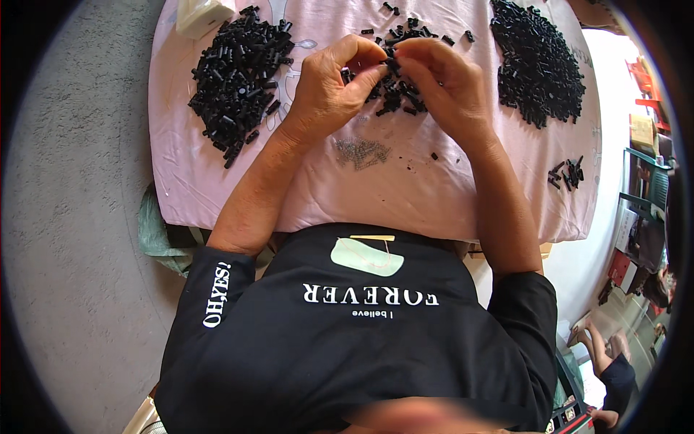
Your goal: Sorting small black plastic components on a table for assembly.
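Observation:
Over the middle of the table my left hand (334,90) and my right hand (454,87) meet, fingers closed in a pinch. Between their fingertips is a small black plastic part (391,64), partly covered by the fingers. Below and behind them lies a loose pile of similar black pieces (396,98). A larger heap of black cylindrical parts (242,79) spreads to the left. To the right is another dense heap of small black parts (538,69). Nearer my body sits a patch of tiny metal springs (361,152).
A pink cloth (405,202) covers the table. A few black pieces (567,173) lie near its right edge, and a white box (202,16) stands at the far left corner. Another person's bare leg (596,347) shows at lower right. A green chair (645,181) stands beyond the table.

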Motion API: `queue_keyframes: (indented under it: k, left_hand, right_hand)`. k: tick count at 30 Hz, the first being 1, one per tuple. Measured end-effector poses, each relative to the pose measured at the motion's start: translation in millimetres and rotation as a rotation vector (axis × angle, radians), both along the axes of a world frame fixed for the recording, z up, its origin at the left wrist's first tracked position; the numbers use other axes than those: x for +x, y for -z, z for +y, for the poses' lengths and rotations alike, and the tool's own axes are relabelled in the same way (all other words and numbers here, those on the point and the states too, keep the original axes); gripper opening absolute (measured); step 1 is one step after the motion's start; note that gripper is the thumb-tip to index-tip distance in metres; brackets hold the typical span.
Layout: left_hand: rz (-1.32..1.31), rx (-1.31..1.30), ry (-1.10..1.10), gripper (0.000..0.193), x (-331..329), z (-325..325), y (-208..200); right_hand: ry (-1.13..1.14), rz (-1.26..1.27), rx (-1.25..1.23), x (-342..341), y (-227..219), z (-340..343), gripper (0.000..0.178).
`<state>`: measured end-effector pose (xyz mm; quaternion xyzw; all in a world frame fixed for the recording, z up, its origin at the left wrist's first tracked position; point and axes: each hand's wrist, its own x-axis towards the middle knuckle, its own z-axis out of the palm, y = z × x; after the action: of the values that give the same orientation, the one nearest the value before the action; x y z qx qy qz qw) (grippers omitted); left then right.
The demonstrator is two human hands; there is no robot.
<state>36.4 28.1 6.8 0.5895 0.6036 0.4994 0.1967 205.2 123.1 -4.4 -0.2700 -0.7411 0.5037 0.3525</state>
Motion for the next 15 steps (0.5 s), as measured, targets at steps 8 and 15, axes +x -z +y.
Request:
queue_keyframes:
  k: [8, 15]
  left_hand:
    - [-0.181, -0.004, 0.102, 0.013, 0.1, -1.1, 0.0]
    - [-0.224, -0.448, 0.484, 0.017, -11.2, -9.4, -13.0]
  right_hand:
    - [-0.166, 0.15, -0.353, 0.9, -4.7, 1.5, 0.013]
    - [0.159, 0.302, -0.358, 17.4, 11.8, 33.8, 0.017]
